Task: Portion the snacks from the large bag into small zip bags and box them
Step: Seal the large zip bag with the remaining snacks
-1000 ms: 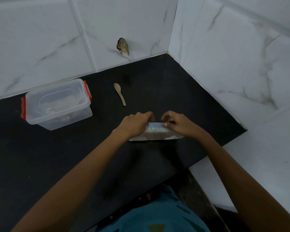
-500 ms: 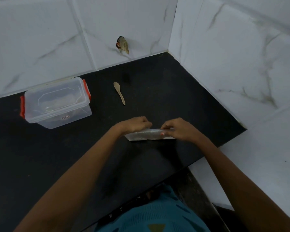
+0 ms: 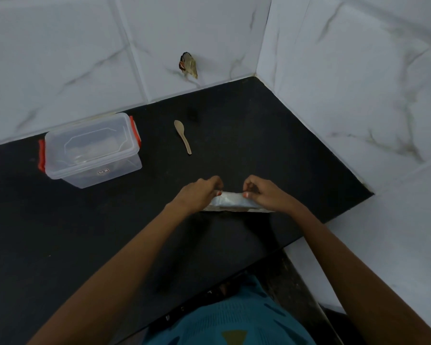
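On the black counter (image 3: 259, 135), back towards the wall on the left, sits a clear plastic box (image 3: 92, 148) with its lid on and red latches at both ends; something pale lies inside it, but through the cloudy plastic I cannot tell what. To the right of the box, well apart from it, a small wooden spoon (image 3: 183, 136) lies flat with its bowl pointing at the wall. Up on the white marbled tiles (image 3: 60, 58) there is a dark, ragged patch (image 3: 188, 65) that I cannot make out. Nothing lies between the box or spoon and the hands. The pale plastic bag (image 3: 230, 201) rests on the counter near its front edge, close to the right corner; both ends of it are covered by the hands, and its contents are too blurred to tell. The left hand (image 3: 199, 194) curls its fingers over the bag's left end and grips it, while the right hand (image 3: 264, 195) pinches the top edge with thumb and fingertips. Both forearms reach in from below, above a teal garment (image 3: 234, 319).
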A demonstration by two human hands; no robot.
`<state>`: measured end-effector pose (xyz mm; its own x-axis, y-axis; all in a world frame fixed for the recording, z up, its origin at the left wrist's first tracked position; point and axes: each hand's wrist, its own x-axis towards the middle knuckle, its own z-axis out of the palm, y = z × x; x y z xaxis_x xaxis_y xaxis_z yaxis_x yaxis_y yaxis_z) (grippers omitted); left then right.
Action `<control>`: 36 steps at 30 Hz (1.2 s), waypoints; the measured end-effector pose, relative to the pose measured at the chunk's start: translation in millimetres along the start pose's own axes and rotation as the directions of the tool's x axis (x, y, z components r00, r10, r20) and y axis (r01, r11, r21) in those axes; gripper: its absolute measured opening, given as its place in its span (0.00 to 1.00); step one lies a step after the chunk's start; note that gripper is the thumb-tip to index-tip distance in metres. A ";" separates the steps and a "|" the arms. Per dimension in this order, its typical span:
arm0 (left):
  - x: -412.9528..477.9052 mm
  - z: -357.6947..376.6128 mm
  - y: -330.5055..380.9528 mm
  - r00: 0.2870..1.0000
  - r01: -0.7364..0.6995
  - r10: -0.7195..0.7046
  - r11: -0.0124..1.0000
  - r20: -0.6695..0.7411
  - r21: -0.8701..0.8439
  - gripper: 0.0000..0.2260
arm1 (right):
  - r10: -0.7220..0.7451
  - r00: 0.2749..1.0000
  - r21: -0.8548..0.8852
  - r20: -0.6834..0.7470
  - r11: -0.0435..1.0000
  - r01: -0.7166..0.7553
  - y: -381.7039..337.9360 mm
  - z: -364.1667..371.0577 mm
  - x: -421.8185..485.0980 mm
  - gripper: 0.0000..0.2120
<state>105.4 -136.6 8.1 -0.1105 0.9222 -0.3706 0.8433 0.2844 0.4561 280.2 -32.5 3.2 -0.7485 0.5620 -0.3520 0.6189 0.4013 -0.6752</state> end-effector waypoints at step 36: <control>17.3 23.2 -40.2 0.992 0.121 -0.122 0.899 0.025 -0.420 0.06 | 0.119 0.993 -0.228 -0.015 0.966 -0.120 16.2 9.3 12.4 0.16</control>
<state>81.8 -138.2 -35.4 -0.1994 0.8738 -0.4435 0.5238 0.4775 0.7054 278.7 -25.8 -18.1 -0.6655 0.6170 -0.4201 0.7420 0.4853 -0.4626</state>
